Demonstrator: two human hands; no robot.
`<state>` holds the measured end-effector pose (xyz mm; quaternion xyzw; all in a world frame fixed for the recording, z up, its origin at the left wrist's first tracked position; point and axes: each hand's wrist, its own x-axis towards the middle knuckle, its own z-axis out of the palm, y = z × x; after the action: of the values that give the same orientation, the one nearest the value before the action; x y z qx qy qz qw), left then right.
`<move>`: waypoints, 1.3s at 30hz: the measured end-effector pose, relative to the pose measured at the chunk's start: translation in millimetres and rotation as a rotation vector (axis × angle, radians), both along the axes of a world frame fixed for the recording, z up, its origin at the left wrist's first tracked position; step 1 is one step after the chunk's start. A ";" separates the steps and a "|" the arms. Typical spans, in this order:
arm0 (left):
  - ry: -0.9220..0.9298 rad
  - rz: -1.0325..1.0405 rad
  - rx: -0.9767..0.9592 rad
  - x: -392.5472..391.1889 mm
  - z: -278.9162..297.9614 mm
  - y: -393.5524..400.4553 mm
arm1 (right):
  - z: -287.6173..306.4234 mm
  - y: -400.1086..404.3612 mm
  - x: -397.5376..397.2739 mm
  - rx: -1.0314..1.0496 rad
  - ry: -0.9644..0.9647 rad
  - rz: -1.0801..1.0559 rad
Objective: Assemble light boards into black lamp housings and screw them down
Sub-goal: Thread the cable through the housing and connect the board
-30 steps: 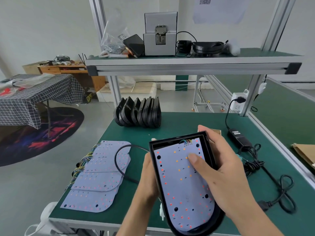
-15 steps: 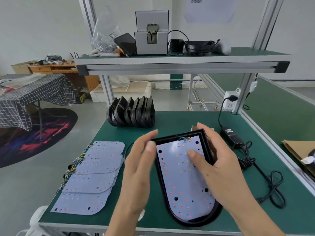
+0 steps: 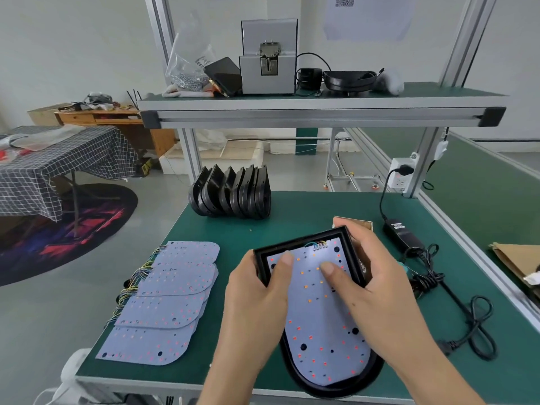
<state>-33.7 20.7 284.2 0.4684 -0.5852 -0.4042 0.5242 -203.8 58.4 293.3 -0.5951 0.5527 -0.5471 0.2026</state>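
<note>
Where thumbs press, light board (image 3: 323, 325) under both, housing (image 3: 301, 372) between fingers.

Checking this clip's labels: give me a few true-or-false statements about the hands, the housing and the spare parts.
1. Both thumbs press on the light board inside the black housing. True.
2. The left hand holds a screwdriver. False: it grips the housing's edge.
3. Spare boards lie stacked to the left. True.
4. The empty housings sit on the upper shelf. False: they stand at the table's far edge.
5. The right hand rests flat on the table. False: it grips the housing.
</note>
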 end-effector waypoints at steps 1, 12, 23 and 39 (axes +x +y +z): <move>-0.014 0.022 -0.021 -0.8 0.9 0.8 | 1.0 -0.8 0.0 0.007 -0.002 0.000; -0.108 0.051 -0.048 -1.0 4.3 2.6 | -2.6 -4.7 0.6 0.024 -0.025 -0.015; -0.190 0.113 -0.143 -5.8 0.4 7.9 | -21.9 -11.4 -1.7 0.056 -0.255 0.132; -0.274 -0.292 -0.192 3.0 -8.9 -3.3 | -20.4 -10.4 -6.5 0.201 -0.821 0.349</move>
<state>-30.6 17.4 275.3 0.3770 -0.7484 -0.3509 0.4179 -210.2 48.0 272.8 -0.3907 0.3683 -0.6390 0.5508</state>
